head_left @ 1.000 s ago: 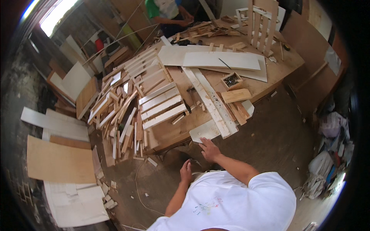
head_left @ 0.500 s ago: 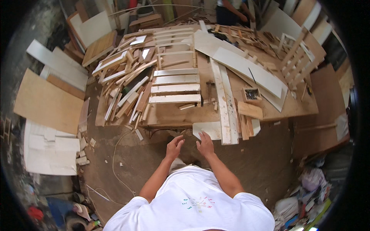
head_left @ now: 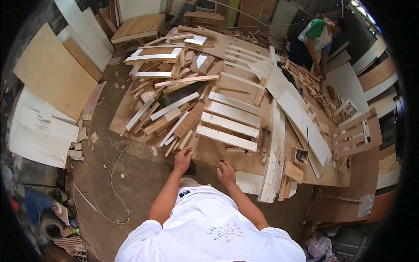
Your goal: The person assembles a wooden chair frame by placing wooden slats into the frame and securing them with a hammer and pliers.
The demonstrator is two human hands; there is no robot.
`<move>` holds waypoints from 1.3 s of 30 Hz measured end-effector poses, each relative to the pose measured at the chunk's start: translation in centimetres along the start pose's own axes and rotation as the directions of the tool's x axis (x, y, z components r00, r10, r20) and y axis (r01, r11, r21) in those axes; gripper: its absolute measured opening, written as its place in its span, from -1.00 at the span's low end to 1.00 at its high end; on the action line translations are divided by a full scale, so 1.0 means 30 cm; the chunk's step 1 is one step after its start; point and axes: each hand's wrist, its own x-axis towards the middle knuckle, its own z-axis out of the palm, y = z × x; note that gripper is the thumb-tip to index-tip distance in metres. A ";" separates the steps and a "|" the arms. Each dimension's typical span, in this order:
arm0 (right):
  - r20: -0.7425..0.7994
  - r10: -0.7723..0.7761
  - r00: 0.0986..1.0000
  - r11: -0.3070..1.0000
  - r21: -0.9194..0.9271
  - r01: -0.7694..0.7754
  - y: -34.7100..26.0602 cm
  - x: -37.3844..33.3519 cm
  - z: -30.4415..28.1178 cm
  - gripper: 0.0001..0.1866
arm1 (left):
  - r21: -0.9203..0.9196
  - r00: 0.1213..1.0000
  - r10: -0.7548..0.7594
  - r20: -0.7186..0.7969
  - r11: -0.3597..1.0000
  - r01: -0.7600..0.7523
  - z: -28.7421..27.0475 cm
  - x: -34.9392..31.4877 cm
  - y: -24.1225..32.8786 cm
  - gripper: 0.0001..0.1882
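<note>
Close to the near edge of the workbench (head_left: 205, 153), my left hand (head_left: 183, 160) is raised with its fingers loosely bent and apart, holding nothing. It is nearest to the ends of several wood strips in a pile of offcuts (head_left: 176, 118). My right hand (head_left: 226, 173) is a little to the right, also empty, with its fingers spread. Beyond my hands lies a slatted wooden frame (head_left: 229, 126) with white-painted slats. To its right, a long whitish board (head_left: 271, 153) juts over the bench's near edge.
A small box of dark bits (head_left: 300, 155) sits beside large white panels (head_left: 303, 126). At the back right a person (head_left: 315, 41) bends over wood pieces. Sheets (head_left: 56, 70) lean along the left wall. A cable (head_left: 114, 174) curls across the floor.
My view has swung left, so the bench appears tilted and shifted right. My left hand is now nearer the wood pile. More of the other person shows. Both hands stay empty.
</note>
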 end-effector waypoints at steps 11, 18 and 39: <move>0.184 -0.302 0.935 0.953 0.036 0.301 -0.238 0.391 0.014 -0.65 | 0.566 0.948 0.306 -0.084 0.798 -0.207 -0.195 0.323 -0.064 -0.53; 0.336 -0.322 0.885 0.944 0.039 0.328 -0.229 0.483 0.028 -0.51 | 0.657 0.902 0.419 -0.105 0.710 -0.254 -0.158 0.433 -0.041 -0.49; 0.250 0.121 0.961 0.511 0.814 -0.276 -0.461 0.521 0.101 -0.08 | -0.441 0.924 0.119 0.364 0.896 0.058 -0.288 0.098 0.201 -0.32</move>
